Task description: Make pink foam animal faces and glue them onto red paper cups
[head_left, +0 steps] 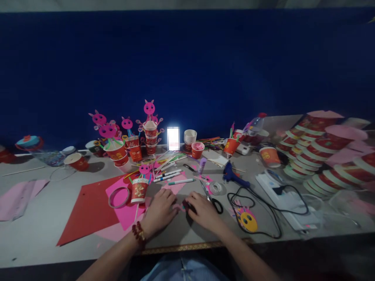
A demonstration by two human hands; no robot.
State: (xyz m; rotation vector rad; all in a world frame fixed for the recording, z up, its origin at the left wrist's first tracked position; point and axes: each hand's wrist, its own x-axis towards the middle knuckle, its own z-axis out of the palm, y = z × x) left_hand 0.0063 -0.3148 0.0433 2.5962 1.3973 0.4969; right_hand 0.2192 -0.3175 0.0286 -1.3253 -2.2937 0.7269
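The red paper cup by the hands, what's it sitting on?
The red paper cup stands on a pink paper sheet, which overlaps a red sheet. The cup covers whatever lies directly beneath it.

A large red paper sheet (88,208) is lying left of the left grip (159,208), overlapped by bright pink paper (125,212). Right of the right grip (203,210), a yellow smiley-face cutout (248,221) is showing beside a blue glue gun (233,175).

Both hands rest on the table (38,218) near its front edge — left hand (159,210) beside a paper cup (139,190), right hand (203,210) touching the scissors (212,199). A glue gun (233,176) lies further right; stacked cups (316,156) lie at far right.
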